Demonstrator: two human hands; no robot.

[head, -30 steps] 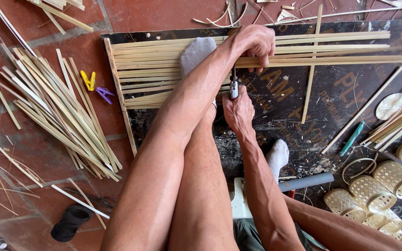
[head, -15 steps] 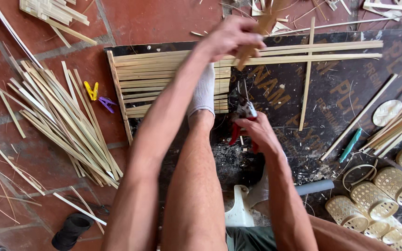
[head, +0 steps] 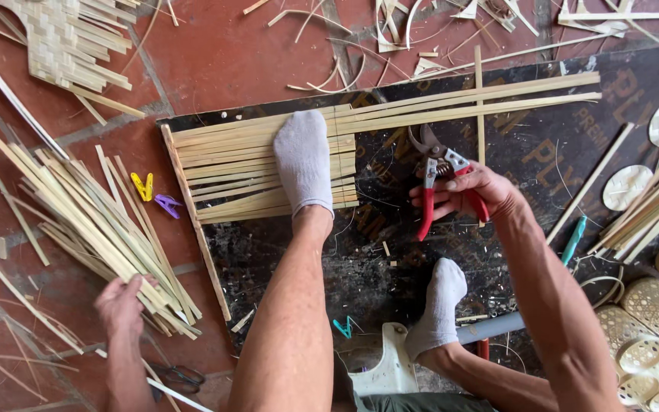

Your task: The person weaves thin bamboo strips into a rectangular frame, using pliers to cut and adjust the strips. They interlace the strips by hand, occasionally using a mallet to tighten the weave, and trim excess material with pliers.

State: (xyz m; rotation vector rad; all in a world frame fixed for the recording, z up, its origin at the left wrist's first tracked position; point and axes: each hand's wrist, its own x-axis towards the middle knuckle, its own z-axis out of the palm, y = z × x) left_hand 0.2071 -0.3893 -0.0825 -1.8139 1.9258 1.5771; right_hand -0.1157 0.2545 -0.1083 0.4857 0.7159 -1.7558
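Biggest thing here is the red tile floor (head: 230,61), littered with bamboo scraps. On it lies a dark board (head: 558,152) with faded printing. Across the upper part of the board sits a mat of flat bamboo strips (head: 223,172) laid side by side, with a few longer strips (head: 497,103) running off to the right and one thin strip crossing them upright. A foot in a grey sock (head: 304,160) is planted right on the mat, pinning it down. The other socked foot (head: 438,305) rests lower on the board, near a white plastic stool edge.

Left of the board there's a loose pile of bamboo strips (head: 93,221) fanned out on the floor. The left hand (head: 122,305) is at the bottom end of that pile, fingers curled onto the strip ends, touching them, though I can't tell if it's really gripping one.

The right hand (head: 474,194) is over the board just right of the mat, fingers wrapped tight around the red handles of a pair of pruning shears (head: 440,172), blades pointing up toward the long strips.

Small stuff: little round woven baskets (head: 650,320) at bottom right, a yellow clip (head: 143,186) and a purple clip (head: 167,204) beside the mat.
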